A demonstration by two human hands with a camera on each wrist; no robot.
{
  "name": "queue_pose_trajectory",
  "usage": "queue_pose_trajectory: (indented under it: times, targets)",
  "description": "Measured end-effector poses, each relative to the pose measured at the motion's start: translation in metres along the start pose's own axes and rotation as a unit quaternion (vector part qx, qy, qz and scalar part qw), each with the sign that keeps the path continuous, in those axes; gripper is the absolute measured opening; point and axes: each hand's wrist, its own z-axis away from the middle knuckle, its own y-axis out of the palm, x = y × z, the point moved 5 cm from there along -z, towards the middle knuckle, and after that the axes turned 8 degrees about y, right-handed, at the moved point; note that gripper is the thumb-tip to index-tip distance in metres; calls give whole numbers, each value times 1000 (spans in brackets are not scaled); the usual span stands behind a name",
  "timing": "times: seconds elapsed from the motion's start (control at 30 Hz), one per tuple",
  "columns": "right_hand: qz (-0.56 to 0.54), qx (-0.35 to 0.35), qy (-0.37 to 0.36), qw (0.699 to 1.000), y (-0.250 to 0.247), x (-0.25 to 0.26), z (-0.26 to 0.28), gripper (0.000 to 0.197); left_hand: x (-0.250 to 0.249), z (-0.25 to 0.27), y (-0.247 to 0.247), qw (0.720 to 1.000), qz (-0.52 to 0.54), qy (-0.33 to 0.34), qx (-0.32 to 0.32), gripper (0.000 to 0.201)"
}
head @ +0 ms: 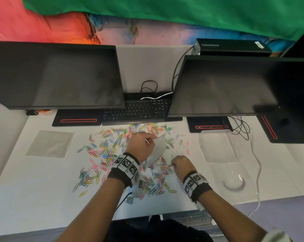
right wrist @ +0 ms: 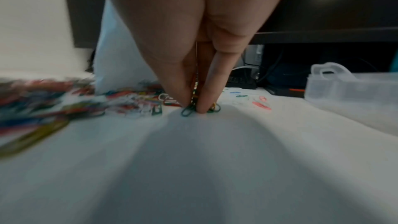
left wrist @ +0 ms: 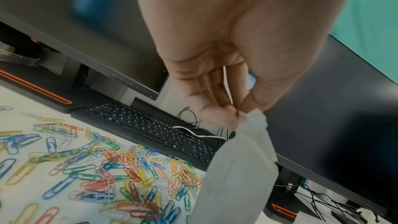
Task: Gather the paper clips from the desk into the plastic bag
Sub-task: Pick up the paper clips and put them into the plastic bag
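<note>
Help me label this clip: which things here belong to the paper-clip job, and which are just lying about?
In the job: paper clips, plastic bag, left hand, right hand.

Lying about: keyboard, two monitors, clear plastic box, flat clear sheet, cables.

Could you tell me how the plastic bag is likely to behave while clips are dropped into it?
Probably floppy: the plastic bag hangs limp from the left hand, which pinches its top corner. Its mouth likely won't stay open unaided. It looks light, so it may swing.
</note>
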Motion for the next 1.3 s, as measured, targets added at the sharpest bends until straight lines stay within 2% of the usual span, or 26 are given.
queue_pose_trajectory:
  times: [0.07,0.1,0.13,0.17,0.2,0.27,0.3,0.33,0.37,0.4,0.43,0.47,0.53,0.57,0.67,0.77,0.8,0.87,0.93,1.0,1.03,1.07,1.13,1.2,1.23,1.3]
  targets:
    - [-122,-12,74,990,-12,-9,-3,17,-1,1,2,1000,4,-2,5,28]
    - [-199,-13,120,972,-17,-17,-4,11,-2,1,4,1000,8,-1,11,28]
    - [-289,-7,172,942,-21,-26,-4,6,-3,2,6,1000,12,0,18,27]
    - [-387,8,223,895,-24,-34,-3,5,-4,3,8,1000,16,0,25,27]
    - [-486,28,256,835,-27,-37,-1,9,-4,4,10,999,18,-2,30,27]
    - [-662,36,257,704,-45,-31,1,13,-3,5,12,999,23,-8,32,27]
    - [-723,28,234,649,-59,-25,2,14,-2,5,14,999,29,-13,30,26]
    - [-761,18,206,615,-73,-18,5,15,-2,5,16,999,37,-17,27,25]
    - [-784,12,172,597,-86,-10,8,17,-2,5,17,999,43,-19,24,24]
    - [-790,6,139,597,-96,-2,10,19,-3,5,19,998,49,-21,22,23]
    - [-777,-1,109,620,-102,7,12,20,-5,6,20,998,56,-22,22,22]
    - [-740,-17,85,667,-105,14,15,19,-6,5,21,998,62,-23,22,22]
    - [-610,-84,66,785,-103,25,17,13,-9,5,21,997,69,-21,18,20]
    - [-546,-121,63,827,-100,29,16,12,-11,5,21,997,71,-21,15,19]
    - [-418,-158,47,894,-93,39,12,14,-12,5,19,997,70,-21,12,16]
    - [-263,-102,-2,959,-94,54,7,18,-14,3,16,998,62,-13,11,17]
    - [-217,-79,-17,973,-97,58,7,21,-13,2,14,998,58,-11,7,17]
    - [-233,-42,-40,971,-108,60,5,23,-11,0,6,999,52,-10,-6,19]
    - [-338,-40,-42,939,-121,51,6,20,-7,-3,-6,998,49,-11,-25,21]
    - [-446,-64,-18,893,-130,32,6,17,-4,-4,-20,998,46,-15,-43,22]
    - [-473,-83,9,877,-131,19,5,16,-2,-4,-27,997,49,-17,-52,22]
    - [-469,-102,47,876,-127,3,2,16,0,-4,-33,997,53,-21,-61,21]
    - [-363,-94,150,915,-105,-28,-11,27,6,-3,-43,994,63,-31,-82,20]
    - [-225,9,231,947,-64,-51,-24,55,12,-1,-48,991,78,-47,-96,19]
    - [-183,55,244,951,-44,-55,-29,67,15,0,-50,990,85,-53,-96,19]
    - [-141,86,238,957,-16,-50,-40,77,18,1,-54,990,85,-58,-94,20]
